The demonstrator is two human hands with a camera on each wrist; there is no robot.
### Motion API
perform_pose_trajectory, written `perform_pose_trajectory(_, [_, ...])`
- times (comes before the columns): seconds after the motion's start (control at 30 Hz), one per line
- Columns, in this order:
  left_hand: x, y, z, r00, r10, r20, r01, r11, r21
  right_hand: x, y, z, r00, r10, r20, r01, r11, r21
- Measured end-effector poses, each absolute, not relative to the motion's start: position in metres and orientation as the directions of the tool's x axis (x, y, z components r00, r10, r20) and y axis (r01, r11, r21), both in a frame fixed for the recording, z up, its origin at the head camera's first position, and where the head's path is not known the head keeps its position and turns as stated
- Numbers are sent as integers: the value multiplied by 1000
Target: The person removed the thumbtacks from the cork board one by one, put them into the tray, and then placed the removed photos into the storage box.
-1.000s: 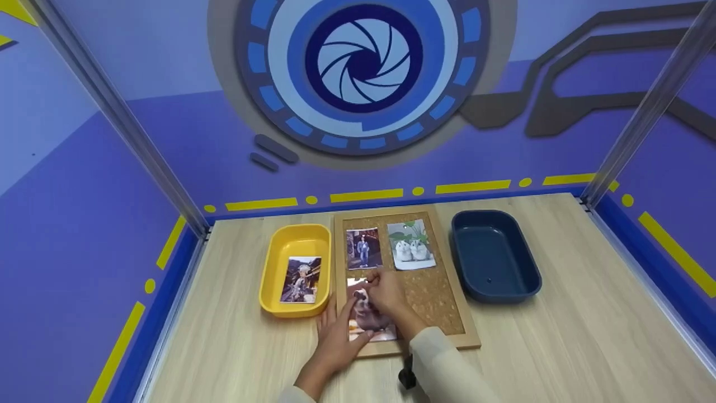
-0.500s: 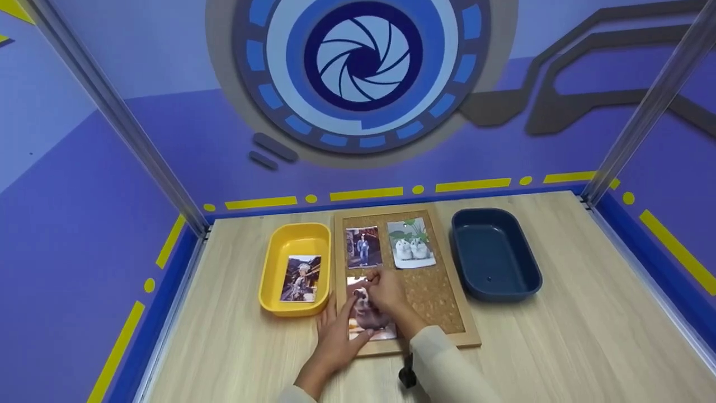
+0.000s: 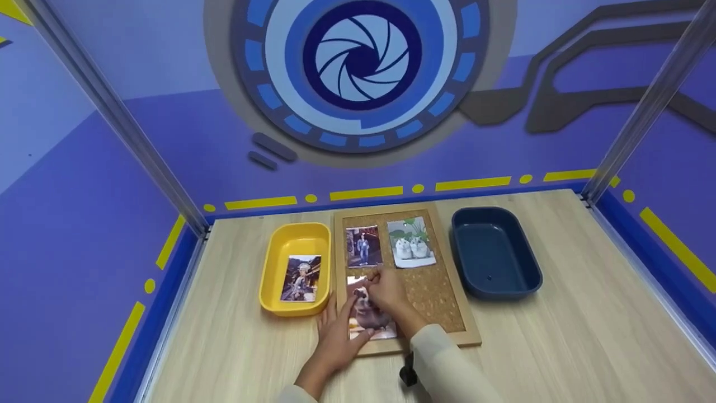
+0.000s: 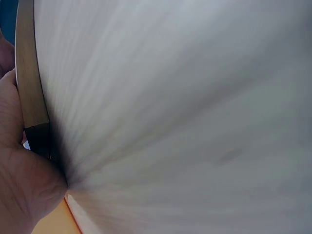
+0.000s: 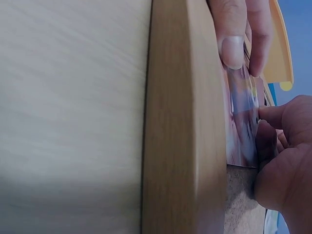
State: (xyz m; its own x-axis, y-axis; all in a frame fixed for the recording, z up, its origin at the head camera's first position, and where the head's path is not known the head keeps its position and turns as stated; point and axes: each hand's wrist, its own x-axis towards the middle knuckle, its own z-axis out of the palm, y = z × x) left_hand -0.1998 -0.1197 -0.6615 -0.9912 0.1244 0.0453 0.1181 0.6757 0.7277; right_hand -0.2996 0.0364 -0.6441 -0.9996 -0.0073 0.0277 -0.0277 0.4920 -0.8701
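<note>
A photo of a furry animal [image 3: 370, 319] lies on the lower left of the framed corkboard [image 3: 430, 302]. My left hand [image 3: 337, 338] rests over the board's left edge, its thumb and forefinger pressing the photo flat. At the photo's upper part, my right hand [image 3: 387, 292] is curled, thumb and fingertips pinched together; whatever small thing is between them is hidden. In the right wrist view, the right hand [image 5: 290, 156] touches the glossy photo [image 5: 241, 122]. Above, a photo of a standing person [image 3: 363, 246] and a photo of two white hamsters [image 3: 412, 246] lie on the cork.
A yellow tray [image 3: 268, 280] stands left of the board, with a photo of a person in a white headpiece [image 3: 302, 279] in it. Right of the board is a dark blue tray [image 3: 495, 246], holding one tiny dark speck. Printed walls [image 3: 168, 145] enclose the wooden table [image 3: 582, 313].
Both hands keep their place on the animal photo. Only the head view has shifted very slightly.
</note>
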Motion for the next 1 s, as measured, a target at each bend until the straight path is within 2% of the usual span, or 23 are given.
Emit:
perform_pose_trajectory(0.2, [-198,-120,-661,-992,125,34,110,680,725,-298,38,-642,-999,-37,6,-23,472,-881])
perform_pose_trajectory(0.73, [-195,-118,-660,-991,114,65,125,680,722,-295,42,-644,-995,-90,46,-81,441,-894])
perform_pose_trajectory(1.0, [-197,-118,-658,-992,123,37,111,670,734,-297,44,-643,-993,-102,50,-90,429,-899])
